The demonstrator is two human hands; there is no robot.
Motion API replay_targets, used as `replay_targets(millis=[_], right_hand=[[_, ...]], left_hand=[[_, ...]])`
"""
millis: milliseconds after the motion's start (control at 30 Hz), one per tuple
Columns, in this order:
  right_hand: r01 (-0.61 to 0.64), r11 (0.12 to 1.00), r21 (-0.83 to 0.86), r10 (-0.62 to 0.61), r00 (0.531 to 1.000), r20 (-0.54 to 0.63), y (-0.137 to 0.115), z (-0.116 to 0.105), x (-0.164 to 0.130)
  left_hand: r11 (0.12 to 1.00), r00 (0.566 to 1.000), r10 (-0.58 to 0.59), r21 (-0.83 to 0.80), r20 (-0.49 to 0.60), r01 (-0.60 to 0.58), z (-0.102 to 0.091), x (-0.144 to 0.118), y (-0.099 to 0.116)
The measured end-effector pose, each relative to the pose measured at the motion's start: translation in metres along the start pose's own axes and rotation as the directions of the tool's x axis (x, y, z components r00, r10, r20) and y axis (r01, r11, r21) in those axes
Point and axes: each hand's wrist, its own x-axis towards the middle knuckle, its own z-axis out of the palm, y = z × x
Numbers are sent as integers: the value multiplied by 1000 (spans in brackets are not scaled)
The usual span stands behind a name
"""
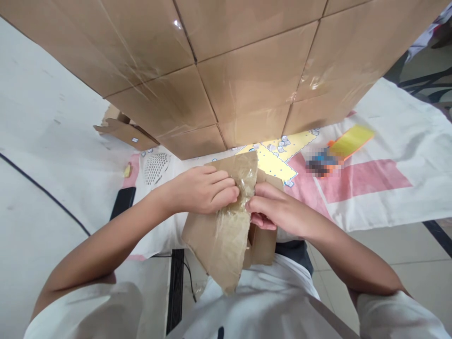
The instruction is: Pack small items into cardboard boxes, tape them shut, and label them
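Observation:
A bent piece of brown cardboard (pixel 201 238) is held over my lap, with a wide strip of clear packing tape (pixel 231 240) along its torn edge. My left hand (pixel 206 189) lies across its upper face, fingers curled and pressed together on the cardboard beside the tape. Opposite it, my right hand (pixel 271 205) pinches the taped edge between thumb and fingers, its other fingers curled beneath. More folded cardboard (pixel 264 247) shows under the right hand. The fingertips of both hands are partly hidden.
A large panel of taped cardboard squares (pixel 254 84) stands just ahead on the patterned cloth (pixel 381 202). To its left lies a torn cardboard piece (pixel 123 134), near a white perforated object (pixel 157 168) and a black flat object (pixel 122 202). An orange-and-yellow item (pixel 348 143), partly blurred, is at right.

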Motion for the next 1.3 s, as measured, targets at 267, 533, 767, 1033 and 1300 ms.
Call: replay_targets(millis=[267, 533, 767, 1033, 1300], right_hand=[[-55, 976, -212, 45, 998, -49, 0, 4, -4], [75, 915, -397, -78, 997, 10, -7, 13, -1], [165, 916, -365, -135, 985, 105, -20, 5, 1], [133, 817, -561, -103, 991, 85, -24, 10, 4], [-38, 846, -532, 44, 999, -2, -32, 18, 4]], left_hand=[[930, 984, 139, 327, 110, -168, -36, 22, -5], [979, 999, -39, 199, -25, 43, -34, 10, -9], [1000, 995, -24, 1, 97, 24, -37, -1, -15], [987, 953, -121, 140, 278, 84, -46, -3, -7], [986, 998, -31, 164, 48, 23, -45, -16, -1]])
